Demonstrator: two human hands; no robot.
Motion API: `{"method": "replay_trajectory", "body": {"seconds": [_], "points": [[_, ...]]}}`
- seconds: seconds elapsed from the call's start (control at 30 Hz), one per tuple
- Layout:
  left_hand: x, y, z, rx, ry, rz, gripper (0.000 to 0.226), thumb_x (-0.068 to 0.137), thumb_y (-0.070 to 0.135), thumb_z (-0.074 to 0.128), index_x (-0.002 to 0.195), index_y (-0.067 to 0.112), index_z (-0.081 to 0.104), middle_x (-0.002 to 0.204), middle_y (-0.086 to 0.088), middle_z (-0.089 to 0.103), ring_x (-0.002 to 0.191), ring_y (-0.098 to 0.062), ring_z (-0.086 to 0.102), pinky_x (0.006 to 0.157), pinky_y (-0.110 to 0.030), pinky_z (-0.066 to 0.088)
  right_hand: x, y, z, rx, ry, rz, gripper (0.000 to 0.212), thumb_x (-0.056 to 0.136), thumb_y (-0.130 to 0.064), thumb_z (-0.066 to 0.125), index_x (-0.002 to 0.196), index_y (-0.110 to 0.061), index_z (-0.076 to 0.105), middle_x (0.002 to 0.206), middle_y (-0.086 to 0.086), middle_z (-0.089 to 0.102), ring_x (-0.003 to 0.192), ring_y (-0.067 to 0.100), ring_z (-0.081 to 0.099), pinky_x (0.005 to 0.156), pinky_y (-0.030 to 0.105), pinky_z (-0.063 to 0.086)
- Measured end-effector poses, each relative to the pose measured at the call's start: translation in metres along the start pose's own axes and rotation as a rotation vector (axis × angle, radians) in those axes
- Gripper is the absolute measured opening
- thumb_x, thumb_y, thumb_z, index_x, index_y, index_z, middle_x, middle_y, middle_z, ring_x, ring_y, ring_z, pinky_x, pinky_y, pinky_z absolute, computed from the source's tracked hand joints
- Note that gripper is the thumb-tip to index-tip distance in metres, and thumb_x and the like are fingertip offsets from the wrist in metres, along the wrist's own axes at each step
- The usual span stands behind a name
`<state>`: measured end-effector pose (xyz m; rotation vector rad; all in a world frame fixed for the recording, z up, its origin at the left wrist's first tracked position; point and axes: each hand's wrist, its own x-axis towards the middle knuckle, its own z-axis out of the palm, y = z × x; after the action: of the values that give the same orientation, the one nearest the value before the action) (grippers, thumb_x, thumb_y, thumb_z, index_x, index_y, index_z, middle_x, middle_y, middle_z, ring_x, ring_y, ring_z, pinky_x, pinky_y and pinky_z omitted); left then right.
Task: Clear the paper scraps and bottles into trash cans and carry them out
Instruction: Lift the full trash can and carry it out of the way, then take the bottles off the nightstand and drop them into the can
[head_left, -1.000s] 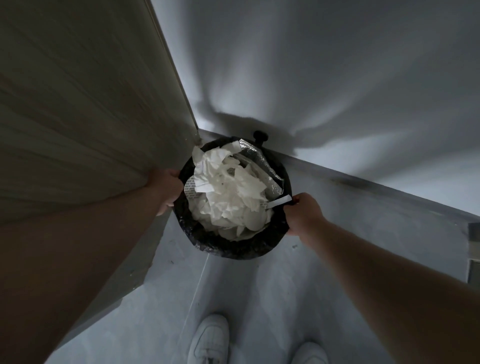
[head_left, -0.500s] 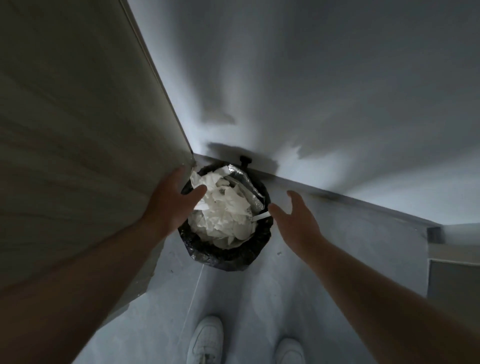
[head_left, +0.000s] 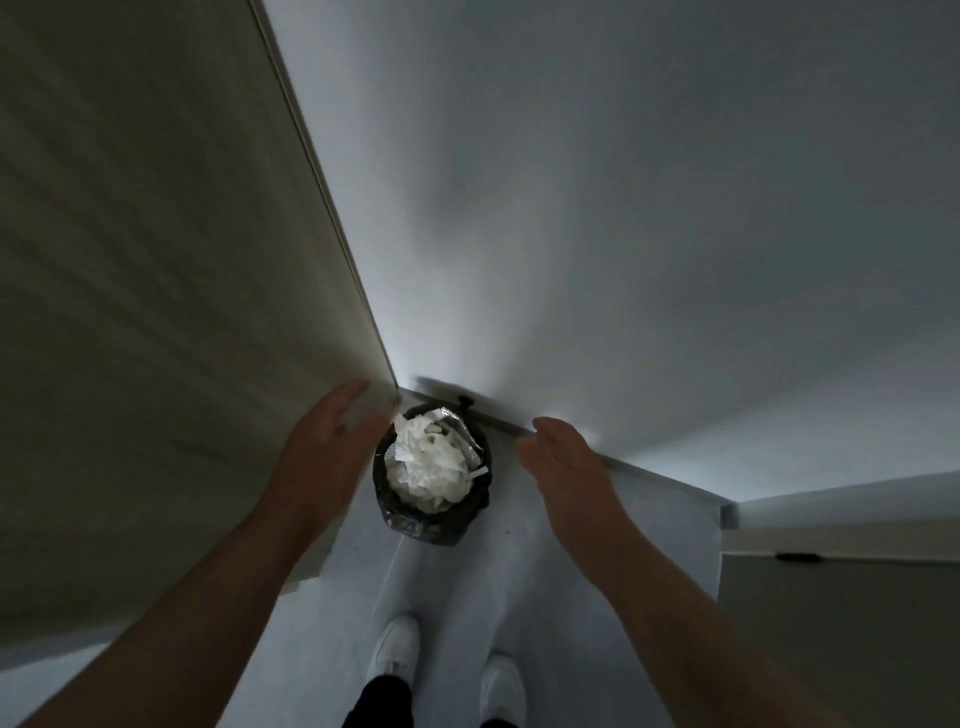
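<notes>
A pale wall (head_left: 623, 208) meets a wooden panel (head_left: 130, 260) over grey floor (head_left: 524, 582). The left hand (head_left: 322, 457) and right hand (head_left: 566, 462) hang open, fingers relaxed, holding nothing. Between them, on the floor, stands a black-bagged trash can (head_left: 434, 525) heaped with white paper scraps (head_left: 426, 465).

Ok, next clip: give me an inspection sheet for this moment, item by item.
Surface: grey floor, dimly lit.
Job's things: black-lined trash can standing in the corner, heaped with white paper scraps; no bottles seen.
Clutter: nothing seen.
Grips: left hand and right hand both open, one on either side of the can, holding nothing.
Cables: nothing seen.
Surroundings: white wall behind, wooden panel on the left, white shoes below.
</notes>
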<state>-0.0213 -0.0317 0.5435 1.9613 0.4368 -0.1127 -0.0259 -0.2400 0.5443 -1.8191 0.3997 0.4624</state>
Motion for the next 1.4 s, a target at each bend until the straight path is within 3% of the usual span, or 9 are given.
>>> {"method": "replay_trajectory", "body": {"seconds": [0.1, 0.23, 0.47, 0.7, 0.83, 0.97, 1.07, 1.23, 1.4], "points": [[-0.05, 0.047, -0.027, -0.048, -0.008, -0.012, 0.059, 0.076, 0.051, 0.063, 0.129, 0.026, 0.051, 0.121, 0.016, 0.049, 0.104, 0.001, 0.049, 0.083, -0.012, 0.033, -0.054, -0.03, -0.016, 0.021, -0.058, -0.051, 0.003, 0.09, -0.023, 0.059, 0.091, -0.026, 0.057, 0.096, -0.009, 0.056, 0.094, 0.01, 0.051, 0.087, 0.026, 0.039], [-0.121, 0.086, -0.063, -0.064, 0.068, -0.007, 0.054, 0.073, 0.053, 0.046, 0.122, 0.033, 0.053, 0.113, 0.025, 0.049, 0.105, 0.0, 0.047, 0.085, -0.015, 0.033, -0.116, -0.066, -0.016, 0.011, -0.15, -0.11, 0.016, 0.09, -0.019, 0.059, 0.08, -0.032, 0.058, 0.083, -0.011, 0.057, 0.074, 0.004, 0.051, 0.075, 0.022, 0.042], [-0.236, 0.091, -0.131, -0.25, 0.287, -0.112, 0.06, 0.074, 0.051, 0.052, 0.127, 0.023, 0.056, 0.124, 0.008, 0.056, 0.113, -0.011, 0.052, 0.097, -0.028, 0.037, -0.201, -0.103, 0.027, -0.084, -0.395, -0.196, 0.011, 0.082, -0.035, 0.062, 0.092, -0.029, 0.061, 0.098, -0.01, 0.062, 0.094, 0.01, 0.057, 0.085, 0.023, 0.045], [-0.358, 0.037, -0.238, -0.292, 0.611, -0.125, 0.026, 0.093, 0.029, 0.055, 0.119, 0.031, 0.056, 0.116, 0.016, 0.057, 0.104, 0.005, 0.053, 0.088, -0.016, 0.037, -0.293, -0.124, 0.131, -0.195, -0.734, -0.26, 0.028, 0.092, -0.022, 0.059, 0.12, -0.018, 0.056, 0.118, 0.001, 0.057, 0.106, 0.011, 0.054, 0.101, 0.029, 0.039], [-0.451, -0.015, -0.302, -0.37, 0.852, -0.154, 0.049, 0.075, 0.045, 0.053, 0.12, 0.025, 0.057, 0.115, 0.016, 0.058, 0.102, 0.012, 0.052, 0.088, -0.014, 0.037, -0.356, -0.126, 0.208, -0.27, -0.876, -0.31, 0.012, 0.092, -0.017, 0.057, 0.103, -0.024, 0.058, 0.106, -0.005, 0.058, 0.091, 0.003, 0.053, 0.096, 0.034, 0.041], [-0.546, -0.069, -0.352, -0.416, 1.081, -0.198, 0.017, 0.089, 0.027, 0.061, 0.106, 0.027, 0.06, 0.108, 0.019, 0.06, 0.089, 0.026, 0.052, 0.079, -0.001, 0.039, -0.424, -0.124, 0.285, -0.362, -1.003, -0.394, 0.012, 0.093, -0.025, 0.055, 0.104, -0.028, 0.058, 0.11, -0.006, 0.058, 0.098, 0.01, 0.054, 0.1, 0.041, 0.044], [-0.607, -0.096, -0.385, -0.489, 1.207, -0.233, 0.017, 0.089, 0.02, 0.063, 0.105, 0.021, 0.061, 0.108, 0.012, 0.062, 0.086, 0.022, 0.056, 0.076, -0.003, 0.04, -0.475, -0.118, 0.34, -0.391, -1.072, -0.453, 0.015, 0.093, -0.025, 0.057, 0.107, -0.028, 0.059, 0.116, 0.0, 0.058, 0.106, 0.016, 0.056, 0.1, 0.042, 0.045], [-0.67, -0.126, -0.434, -0.507, 1.365, -0.247, 0.069, 0.054, 0.06, 0.055, 0.111, 0.021, 0.061, 0.109, 0.011, 0.063, 0.095, -0.002, 0.056, 0.091, -0.025, 0.04, -0.537, -0.111, 0.416, -0.405, -1.172, -0.5, 0.019, 0.095, -0.026, 0.053, 0.113, -0.024, 0.056, 0.115, -0.003, 0.056, 0.111, 0.017, 0.053, 0.098, 0.04, 0.045], [-0.684, -0.16, -0.484, -0.593, 1.451, -0.244, 0.059, 0.054, 0.06, 0.057, 0.104, 0.029, 0.063, 0.114, 0.006, 0.064, 0.102, -0.007, 0.056, 0.1, -0.034, 0.039, -0.561, -0.111, 0.487, -0.412, -1.198, -0.494, 0.015, 0.095, -0.02, 0.052, 0.11, -0.023, 0.056, 0.112, -0.002, 0.057, 0.108, 0.019, 0.054, 0.096, 0.041, 0.046]]}}
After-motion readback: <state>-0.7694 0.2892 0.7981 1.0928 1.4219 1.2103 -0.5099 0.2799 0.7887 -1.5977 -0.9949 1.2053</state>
